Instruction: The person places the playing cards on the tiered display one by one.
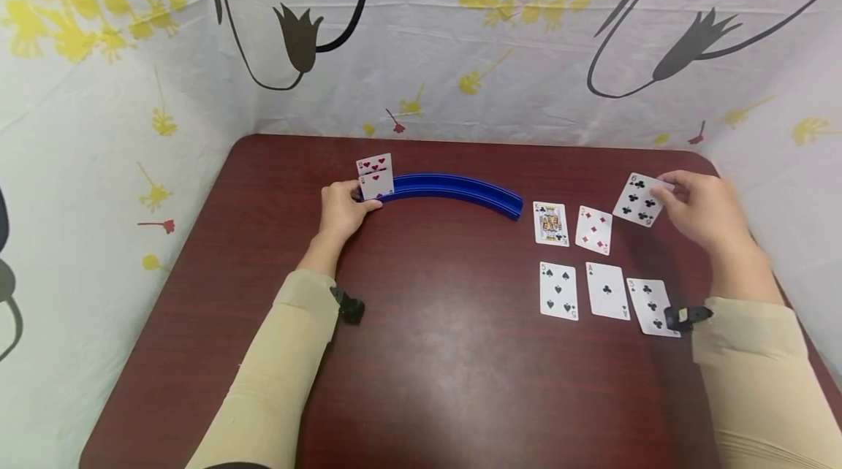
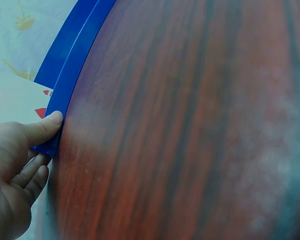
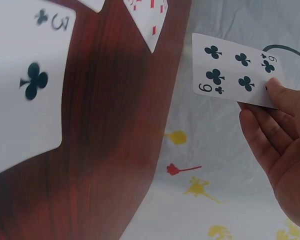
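My left hand [image 1: 342, 207] grips the left end of a curved blue card holder [image 1: 454, 185], thumb on its front wall and fingers behind and below in the left wrist view. Two heart cards [image 1: 376, 185] stand upright in the holder beside that hand, one partly behind the other. Over the table's right side, my right hand [image 1: 707, 210] pinches the six of clubs [image 1: 636, 199] between thumb and fingers, face up. In the right wrist view the six of clubs [image 3: 230, 67] shows lifted, apart from the three of clubs [image 3: 32, 95].
Face up on the dark red table [image 1: 447, 352] lie a king [image 1: 550, 224], a five of diamonds [image 1: 594, 230], a five of spades [image 1: 558, 291], an ace of clubs [image 1: 607, 291] and the three of clubs. A patterned cloth [image 1: 421, 38] hangs behind the table.
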A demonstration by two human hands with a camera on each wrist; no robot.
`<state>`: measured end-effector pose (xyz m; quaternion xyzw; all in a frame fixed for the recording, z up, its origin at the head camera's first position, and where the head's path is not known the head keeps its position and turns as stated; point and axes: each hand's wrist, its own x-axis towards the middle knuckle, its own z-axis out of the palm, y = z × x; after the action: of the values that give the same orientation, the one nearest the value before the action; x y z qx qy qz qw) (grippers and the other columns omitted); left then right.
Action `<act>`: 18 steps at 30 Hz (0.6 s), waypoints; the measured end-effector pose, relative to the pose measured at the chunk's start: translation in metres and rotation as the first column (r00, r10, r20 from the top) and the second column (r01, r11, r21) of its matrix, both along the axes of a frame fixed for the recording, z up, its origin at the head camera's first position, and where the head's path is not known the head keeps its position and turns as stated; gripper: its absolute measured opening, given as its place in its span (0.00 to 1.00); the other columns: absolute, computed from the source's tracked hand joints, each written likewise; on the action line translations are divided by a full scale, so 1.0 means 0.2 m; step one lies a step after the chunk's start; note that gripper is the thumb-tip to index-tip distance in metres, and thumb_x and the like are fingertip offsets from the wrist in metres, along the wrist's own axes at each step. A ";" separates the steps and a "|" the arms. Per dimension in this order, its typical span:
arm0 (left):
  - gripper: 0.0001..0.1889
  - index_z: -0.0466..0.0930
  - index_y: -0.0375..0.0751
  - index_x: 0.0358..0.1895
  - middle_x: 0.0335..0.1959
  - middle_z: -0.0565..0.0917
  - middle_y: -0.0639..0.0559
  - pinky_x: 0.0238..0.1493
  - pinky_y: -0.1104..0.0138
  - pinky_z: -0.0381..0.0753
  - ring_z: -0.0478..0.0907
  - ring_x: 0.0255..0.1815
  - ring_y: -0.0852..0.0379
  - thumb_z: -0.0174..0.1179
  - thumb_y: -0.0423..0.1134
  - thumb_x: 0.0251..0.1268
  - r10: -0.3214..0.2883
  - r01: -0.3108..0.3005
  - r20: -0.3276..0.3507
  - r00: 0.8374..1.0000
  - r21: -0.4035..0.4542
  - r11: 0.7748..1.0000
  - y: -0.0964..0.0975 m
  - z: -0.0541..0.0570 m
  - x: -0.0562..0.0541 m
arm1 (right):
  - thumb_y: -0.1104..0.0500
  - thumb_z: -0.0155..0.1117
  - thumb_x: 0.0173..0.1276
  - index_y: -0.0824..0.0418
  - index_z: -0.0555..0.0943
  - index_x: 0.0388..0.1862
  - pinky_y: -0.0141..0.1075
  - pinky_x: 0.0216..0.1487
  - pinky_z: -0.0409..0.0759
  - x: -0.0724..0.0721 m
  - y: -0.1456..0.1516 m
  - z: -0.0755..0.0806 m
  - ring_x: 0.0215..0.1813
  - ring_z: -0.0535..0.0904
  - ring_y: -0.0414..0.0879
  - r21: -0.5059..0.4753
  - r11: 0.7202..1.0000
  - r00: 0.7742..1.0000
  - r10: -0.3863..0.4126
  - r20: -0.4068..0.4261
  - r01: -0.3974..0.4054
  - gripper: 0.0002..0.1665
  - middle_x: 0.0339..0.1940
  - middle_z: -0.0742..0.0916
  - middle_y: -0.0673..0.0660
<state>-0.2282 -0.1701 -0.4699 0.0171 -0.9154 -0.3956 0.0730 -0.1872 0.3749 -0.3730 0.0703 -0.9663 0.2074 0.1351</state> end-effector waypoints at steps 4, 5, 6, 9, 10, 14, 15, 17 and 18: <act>0.20 0.87 0.35 0.49 0.40 0.88 0.40 0.47 0.55 0.81 0.81 0.40 0.48 0.76 0.43 0.57 -0.001 0.001 -0.001 1.000 -0.002 1.000 0.00 0.00 0.00 | 0.63 0.66 0.71 0.73 0.83 0.48 0.38 0.39 0.70 -0.01 -0.04 0.02 0.30 0.63 0.09 0.007 1.000 0.999 0.001 -0.032 -0.001 0.14 0.35 0.87 0.75; 0.20 0.87 0.35 0.49 0.40 0.88 0.40 0.47 0.55 0.81 0.81 0.40 0.48 0.76 0.43 0.57 -0.001 0.001 -0.001 1.000 -0.001 1.000 0.00 0.00 0.00 | 0.63 0.65 0.71 0.73 0.83 0.48 0.42 0.40 0.72 -0.01 -0.05 0.02 0.30 0.63 0.09 0.003 1.000 0.999 0.001 -0.036 -0.001 0.14 0.36 0.87 0.75; 0.20 0.87 0.35 0.49 0.40 0.88 0.40 0.47 0.56 0.81 0.81 0.40 0.48 0.76 0.43 0.57 0.000 0.000 0.000 1.000 -0.001 1.000 0.00 0.00 0.00 | 0.63 0.65 0.71 0.73 0.83 0.49 0.47 0.42 0.72 -0.01 -0.06 0.02 0.31 0.63 0.09 0.001 1.000 0.999 0.001 -0.043 -0.001 0.14 0.36 0.87 0.75; 0.20 0.88 0.35 0.49 0.40 0.88 0.40 0.47 0.56 0.81 0.81 0.40 0.48 0.76 0.43 0.57 -0.001 0.001 0.000 1.000 0.001 1.000 0.00 0.00 0.00 | 0.63 0.65 0.72 0.74 0.83 0.49 0.52 0.45 0.73 -0.02 -0.09 0.03 0.31 0.61 0.07 -0.015 1.000 0.998 0.003 -0.058 -0.004 0.15 0.37 0.86 0.76; 0.20 0.87 0.35 0.49 0.40 0.88 0.40 0.47 0.56 0.81 0.81 0.40 0.48 0.77 0.43 0.57 -0.001 0.001 -0.001 1.000 0.000 1.000 0.00 0.00 0.00 | 0.62 0.65 0.72 0.74 0.82 0.50 0.48 0.45 0.73 -0.02 -0.10 0.03 0.31 0.56 0.04 -0.023 1.000 0.998 -0.003 -0.056 0.001 0.15 0.37 0.86 0.76; 0.20 0.87 0.34 0.49 0.40 0.88 0.40 0.48 0.55 0.81 0.81 0.41 0.48 0.77 0.43 0.57 -0.003 0.003 -0.002 1.000 -0.006 1.000 0.00 0.00 0.00 | 0.62 0.66 0.72 0.74 0.83 0.51 0.21 0.38 0.67 -0.02 -0.14 0.04 0.32 0.65 0.04 -0.050 0.999 0.998 -0.004 -0.068 0.001 0.16 0.39 0.86 0.76; 0.20 0.87 0.34 0.49 0.40 0.88 0.40 0.48 0.55 0.81 0.81 0.41 0.48 0.76 0.43 0.57 -0.004 0.004 -0.002 1.000 -0.006 1.000 0.00 0.00 0.00 | 0.62 0.66 0.72 0.74 0.83 0.51 0.17 0.35 0.62 -0.03 -0.15 0.04 0.32 0.65 0.04 -0.056 0.998 0.997 -0.002 -0.074 -0.002 0.16 0.40 0.86 0.76; 0.20 0.87 0.34 0.49 0.41 0.88 0.40 0.48 0.55 0.81 0.81 0.41 0.48 0.76 0.43 0.57 -0.004 0.004 -0.002 1.000 -0.005 1.000 0.00 0.00 0.00 | 0.62 0.67 0.71 0.74 0.84 0.50 0.12 0.35 0.58 -0.03 -0.17 0.04 0.33 0.65 0.04 -0.066 0.998 0.996 0.006 -0.091 -0.012 0.16 0.40 0.87 0.76; 0.20 0.87 0.34 0.49 0.41 0.88 0.40 0.48 0.55 0.81 0.81 0.41 0.48 0.76 0.43 0.57 -0.004 0.004 -0.001 1.000 -0.004 1.000 0.00 0.00 0.00 | 0.63 0.67 0.71 0.74 0.84 0.50 0.11 0.36 0.58 -0.03 -0.18 0.04 0.32 0.58 0.01 -0.071 0.997 0.995 0.010 -0.100 -0.017 0.16 0.39 0.87 0.75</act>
<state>-0.2282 -0.1709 -0.4696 0.0148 -0.9162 -0.3937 0.0729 -0.1940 0.3384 -0.3649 0.0822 -0.9499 0.2389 0.1842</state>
